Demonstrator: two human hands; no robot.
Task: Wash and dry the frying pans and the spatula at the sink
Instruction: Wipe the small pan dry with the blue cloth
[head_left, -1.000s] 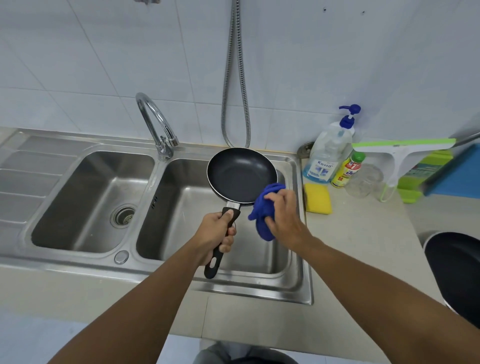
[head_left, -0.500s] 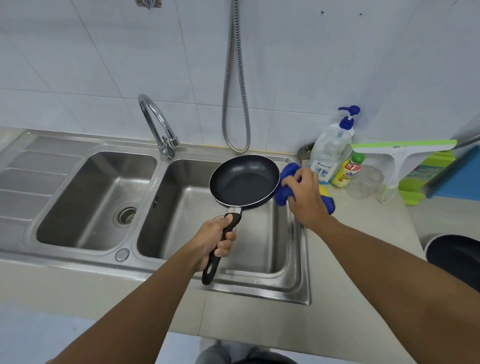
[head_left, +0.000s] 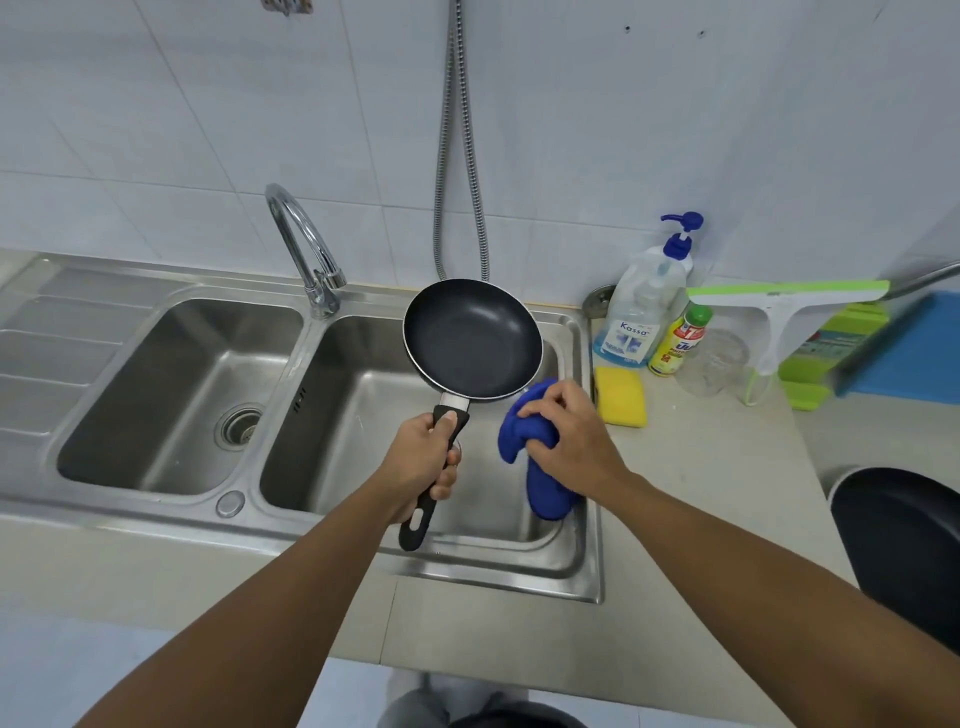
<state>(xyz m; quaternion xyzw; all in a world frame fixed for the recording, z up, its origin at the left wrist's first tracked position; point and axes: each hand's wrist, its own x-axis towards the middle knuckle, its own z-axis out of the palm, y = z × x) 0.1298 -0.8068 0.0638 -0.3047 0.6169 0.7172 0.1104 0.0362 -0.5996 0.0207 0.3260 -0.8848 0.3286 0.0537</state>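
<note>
A small black frying pan (head_left: 472, 338) hangs over the right basin of the steel sink (head_left: 576, 571), its inside facing me. My left hand (head_left: 423, 457) grips its black handle. My right hand (head_left: 571, 441) holds a blue cloth (head_left: 524, 431) just below the pan's right rim, and the cloth's lower end hangs into the basin. A second, larger black pan (head_left: 904, 545) sits on the counter at the far right, partly cut off by the frame edge. No spatula is in view.
A curved tap (head_left: 306, 249) stands between the two basins, and a shower hose (head_left: 457, 156) hangs on the tiled wall. On the counter right of the sink lie a yellow sponge (head_left: 621, 397), a soap pump bottle (head_left: 644, 306), a yellow bottle (head_left: 678, 340), a glass jar (head_left: 714, 364) and a green-white squeegee (head_left: 779, 312).
My right hand with the blue cloth has slid from the pan's right side down towards its lower right rim. The pan has stayed in my left hand.
</note>
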